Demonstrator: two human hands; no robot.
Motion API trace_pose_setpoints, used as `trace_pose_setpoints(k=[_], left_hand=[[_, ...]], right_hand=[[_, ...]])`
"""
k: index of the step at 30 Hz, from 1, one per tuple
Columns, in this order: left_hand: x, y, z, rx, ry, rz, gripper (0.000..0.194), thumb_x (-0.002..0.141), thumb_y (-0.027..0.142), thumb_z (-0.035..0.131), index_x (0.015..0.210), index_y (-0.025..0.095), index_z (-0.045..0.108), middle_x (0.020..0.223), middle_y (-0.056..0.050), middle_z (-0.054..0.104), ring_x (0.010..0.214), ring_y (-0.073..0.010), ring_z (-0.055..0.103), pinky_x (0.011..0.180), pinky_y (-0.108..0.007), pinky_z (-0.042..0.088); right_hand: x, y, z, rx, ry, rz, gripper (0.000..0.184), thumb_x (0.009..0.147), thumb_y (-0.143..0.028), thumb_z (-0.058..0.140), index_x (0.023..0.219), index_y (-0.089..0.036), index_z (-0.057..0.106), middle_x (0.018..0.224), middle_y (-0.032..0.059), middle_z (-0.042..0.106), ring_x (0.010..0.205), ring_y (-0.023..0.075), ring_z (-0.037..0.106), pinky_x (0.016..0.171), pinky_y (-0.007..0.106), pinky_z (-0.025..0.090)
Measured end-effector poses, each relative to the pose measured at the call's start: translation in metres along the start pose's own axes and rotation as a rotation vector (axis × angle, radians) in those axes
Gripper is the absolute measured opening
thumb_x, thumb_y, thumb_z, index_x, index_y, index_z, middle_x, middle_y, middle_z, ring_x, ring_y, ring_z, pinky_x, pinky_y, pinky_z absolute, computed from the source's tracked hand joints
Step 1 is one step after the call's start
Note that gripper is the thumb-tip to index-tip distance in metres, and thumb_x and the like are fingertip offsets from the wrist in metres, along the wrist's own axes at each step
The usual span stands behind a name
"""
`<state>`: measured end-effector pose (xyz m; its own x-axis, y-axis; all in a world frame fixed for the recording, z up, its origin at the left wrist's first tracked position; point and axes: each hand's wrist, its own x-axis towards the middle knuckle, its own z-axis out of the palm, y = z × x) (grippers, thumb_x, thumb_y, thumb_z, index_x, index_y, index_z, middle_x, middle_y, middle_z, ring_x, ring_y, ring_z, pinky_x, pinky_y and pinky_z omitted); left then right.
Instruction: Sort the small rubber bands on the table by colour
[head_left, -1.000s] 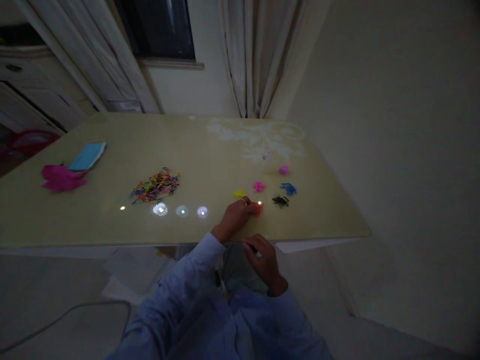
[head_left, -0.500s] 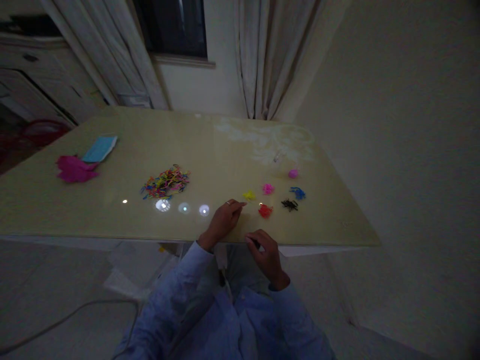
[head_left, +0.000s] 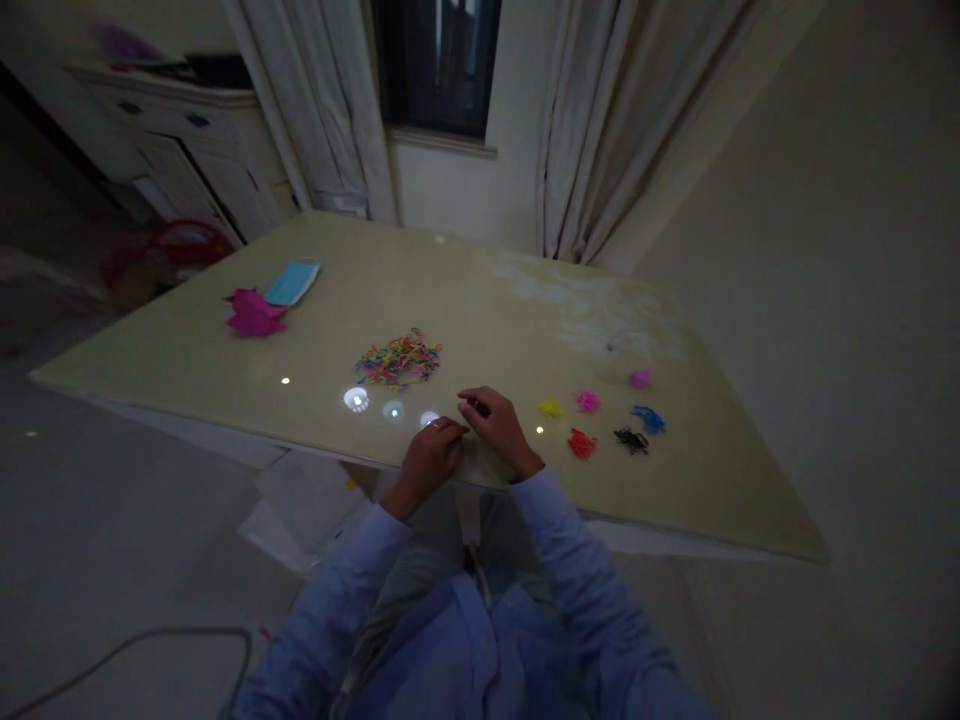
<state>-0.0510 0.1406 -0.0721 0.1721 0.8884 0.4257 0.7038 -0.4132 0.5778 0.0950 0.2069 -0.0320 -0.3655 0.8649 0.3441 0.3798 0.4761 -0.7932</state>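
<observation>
My left hand, with a ring on one finger, is over the table's front edge, its fingers pressed together and pointing right. My right hand is just right of it, fingers curled in towards the thumb. Whatever either hand may pinch is too small and dark to make out. Beyond the hands lies a mixed pile of small coloured rubber bands. To the right are little sorted heaps: yellow bands, pink bands, red bands, black bands and blue bands.
On the far left of the glossy table lie a crumpled magenta piece and a light-blue face mask. A small pink-purple lump sits behind the blue bands. Lamp reflections shine near the front edge. A cable runs over the floor.
My left hand has drawn back from the red heap, leftwards. My right hand has moved up over the table, left of the heaps and near the left hand. The view has swung left.
</observation>
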Motion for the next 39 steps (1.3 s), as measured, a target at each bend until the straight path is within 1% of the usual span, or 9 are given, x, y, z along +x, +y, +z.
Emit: trace_pose_setpoints(k=[5, 7, 10, 15, 21, 26, 31, 34, 39], left_hand=[[0.0, 0.007, 0.01, 0.192, 0.029, 0.005, 0.017, 0.087, 0.014, 0.051, 0.09, 0.015, 0.067, 0.089, -0.01, 0.064, 0.085, -0.0202, 0.06, 0.077, -0.033, 0.049], [-0.001, 0.007, 0.011, 0.216, 0.061, 0.015, 0.015, 0.086, 0.014, 0.052, 0.089, 0.016, 0.067, 0.088, -0.009, 0.064, 0.083, -0.0197, 0.06, 0.076, -0.032, 0.049], [-0.003, 0.007, 0.01, 0.236, 0.1, 0.029, 0.015, 0.084, 0.014, 0.053, 0.087, 0.016, 0.067, 0.084, -0.009, 0.064, 0.081, -0.0194, 0.059, 0.073, -0.031, 0.048], [-0.004, 0.009, 0.01, 0.293, 0.112, 0.013, 0.013, 0.083, 0.016, 0.053, 0.079, 0.017, 0.065, 0.079, -0.009, 0.063, 0.077, -0.0194, 0.058, 0.069, -0.031, 0.045], [-0.004, 0.011, 0.011, 0.304, 0.141, 0.001, 0.013, 0.083, 0.018, 0.056, 0.072, 0.017, 0.063, 0.074, -0.008, 0.061, 0.073, -0.0192, 0.058, 0.066, -0.031, 0.042], [-0.005, 0.011, 0.012, 0.289, 0.163, 0.015, 0.014, 0.084, 0.017, 0.054, 0.072, 0.017, 0.063, 0.073, -0.008, 0.061, 0.072, -0.0191, 0.057, 0.065, -0.031, 0.04], [-0.005, 0.011, 0.012, 0.286, 0.148, 0.01, 0.016, 0.085, 0.019, 0.053, 0.074, 0.017, 0.064, 0.075, -0.009, 0.062, 0.073, -0.0192, 0.057, 0.066, -0.031, 0.041], [-0.005, 0.011, 0.012, 0.275, 0.129, 0.007, 0.016, 0.085, 0.019, 0.053, 0.076, 0.016, 0.065, 0.075, -0.009, 0.062, 0.074, -0.0194, 0.058, 0.066, -0.032, 0.042], [-0.005, 0.012, 0.011, 0.272, 0.145, 0.009, 0.013, 0.083, 0.018, 0.055, 0.079, 0.017, 0.068, 0.077, -0.008, 0.064, 0.074, -0.0185, 0.059, 0.065, -0.031, 0.043]], right_hand=[[0.069, 0.001, 0.027, -0.263, -0.197, 0.042, 0.024, 0.085, -0.018, 0.06, 0.107, -0.014, 0.07, 0.093, 0.0058, 0.069, 0.082, 0.0143, 0.06, 0.082, 0.025, 0.045], [0.088, -0.001, 0.036, -0.381, -0.276, 0.038, 0.027, 0.086, -0.02, 0.059, 0.11, -0.015, 0.07, 0.095, 0.0061, 0.07, 0.085, 0.0157, 0.061, 0.082, 0.025, 0.045], [0.103, -0.007, 0.048, -0.535, -0.376, 0.034, 0.026, 0.09, -0.025, 0.055, 0.109, -0.019, 0.072, 0.104, 0.0062, 0.072, 0.092, 0.0174, 0.063, 0.082, 0.024, 0.044], [0.108, -0.012, 0.065, -0.674, -0.397, 0.103, 0.028, 0.091, -0.032, 0.051, 0.1, -0.02, 0.075, 0.102, 0.0104, 0.073, 0.092, 0.0223, 0.065, 0.077, 0.028, 0.046], [0.108, -0.011, 0.075, -0.725, -0.38, 0.128, 0.03, 0.093, -0.031, 0.047, 0.105, -0.021, 0.073, 0.106, 0.0105, 0.072, 0.096, 0.022, 0.065, 0.08, 0.028, 0.047], [0.115, -0.01, 0.077, -0.726, -0.402, 0.12, 0.029, 0.093, -0.031, 0.049, 0.103, -0.018, 0.073, 0.106, 0.0113, 0.072, 0.098, 0.0224, 0.065, 0.08, 0.028, 0.046], [0.124, -0.011, 0.077, -0.713, -0.459, 0.09, 0.024, 0.09, -0.031, 0.057, 0.099, -0.015, 0.073, 0.103, 0.0135, 0.072, 0.094, 0.0224, 0.065, 0.079, 0.028, 0.044], [0.127, -0.01, 0.076, -0.685, -0.48, 0.07, 0.021, 0.088, -0.029, 0.059, 0.094, -0.016, 0.073, 0.098, 0.0118, 0.073, 0.089, 0.0206, 0.065, 0.076, 0.026, 0.043], [0.126, -0.002, 0.069, -0.629, -0.45, 0.053, 0.022, 0.088, -0.025, 0.053, 0.093, -0.015, 0.072, 0.096, 0.0088, 0.072, 0.084, 0.0175, 0.062, 0.074, 0.024, 0.042]])
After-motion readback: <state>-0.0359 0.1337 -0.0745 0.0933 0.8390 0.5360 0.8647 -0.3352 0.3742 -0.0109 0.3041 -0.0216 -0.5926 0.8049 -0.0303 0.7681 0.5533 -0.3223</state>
